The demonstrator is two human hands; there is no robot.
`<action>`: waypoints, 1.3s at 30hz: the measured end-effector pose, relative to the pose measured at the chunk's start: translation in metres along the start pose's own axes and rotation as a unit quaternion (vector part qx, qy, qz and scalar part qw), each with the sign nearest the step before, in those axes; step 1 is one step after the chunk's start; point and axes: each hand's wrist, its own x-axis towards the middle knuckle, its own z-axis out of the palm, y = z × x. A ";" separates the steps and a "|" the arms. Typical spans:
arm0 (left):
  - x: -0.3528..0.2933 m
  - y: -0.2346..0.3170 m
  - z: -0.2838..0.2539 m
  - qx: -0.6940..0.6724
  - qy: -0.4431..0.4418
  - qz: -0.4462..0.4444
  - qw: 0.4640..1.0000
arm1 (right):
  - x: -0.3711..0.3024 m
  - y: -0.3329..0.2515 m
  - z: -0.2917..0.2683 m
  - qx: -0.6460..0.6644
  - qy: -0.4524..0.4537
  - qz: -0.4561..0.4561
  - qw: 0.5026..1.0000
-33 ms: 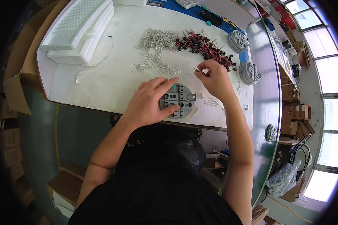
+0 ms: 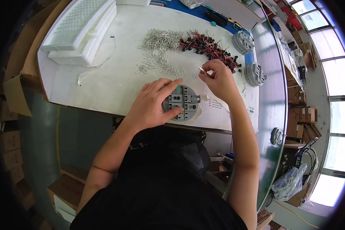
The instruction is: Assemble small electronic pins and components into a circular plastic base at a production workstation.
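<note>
My left hand (image 2: 152,102) grips a round grey plastic base (image 2: 187,113) at the front of the table, its thumb and fingers spread over the left side. Dark slots and raised blocks cover the base's face, and a small grey tab sticks out on its right. To the upper right of it, my right hand (image 2: 220,79) pinches a small, thin, pale piece (image 2: 201,69) between thumb and fingers, held apart from the base. The piece is too small to name. Loose bent-wire metal clips (image 2: 161,63) lie scattered beyond the base, near a small U-shaped one beside my right fingertips.
Behind stand a heap of silvery clips (image 2: 161,39) and a pile of black parts with red wires (image 2: 205,45). Grey round bases are stacked at right (image 2: 243,42). White foam trays (image 2: 78,28) sit at left, and tools (image 2: 217,17) at the back.
The pale piece in my right fingers has tilted and shifted very slightly. My left hand and the base have stayed in place.
</note>
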 end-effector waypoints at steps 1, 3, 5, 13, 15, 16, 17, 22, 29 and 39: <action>0.000 0.001 0.000 -0.006 -0.002 -0.007 1.000 | 0.000 -0.003 -0.003 0.018 -0.022 0.025 0.999; 0.000 0.001 0.000 -0.012 -0.003 -0.015 1.000 | 0.000 -0.009 -0.008 0.054 -0.065 0.073 0.994; -0.001 0.001 0.000 -0.012 0.000 -0.014 1.000 | 0.004 0.001 -0.006 0.035 -0.064 0.068 0.995; -0.001 0.001 0.000 -0.008 -0.001 -0.012 1.000 | 0.015 0.020 -0.009 -0.021 -0.064 0.083 0.994; -0.001 0.001 0.000 -0.006 -0.001 -0.011 1.000 | 0.016 0.017 -0.011 -0.050 -0.092 0.100 0.989; -0.001 0.001 0.000 -0.006 -0.002 -0.011 1.000 | 0.015 0.020 -0.010 -0.050 -0.092 0.101 0.989; -0.001 0.000 0.000 -0.007 -0.002 -0.011 1.000 | 0.014 0.023 -0.009 -0.066 -0.096 0.077 0.990; 0.000 0.002 0.000 -0.006 -0.002 -0.010 1.000 | 0.008 0.028 -0.009 -0.106 -0.102 0.016 0.989; -0.002 0.002 0.000 0.030 0.011 0.024 0.999 | 0.004 0.024 -0.010 -0.085 -0.104 -0.018 0.991; 0.018 0.011 -0.003 -0.135 -0.057 -0.098 0.984 | -0.017 0.005 -0.033 0.159 0.031 0.172 0.972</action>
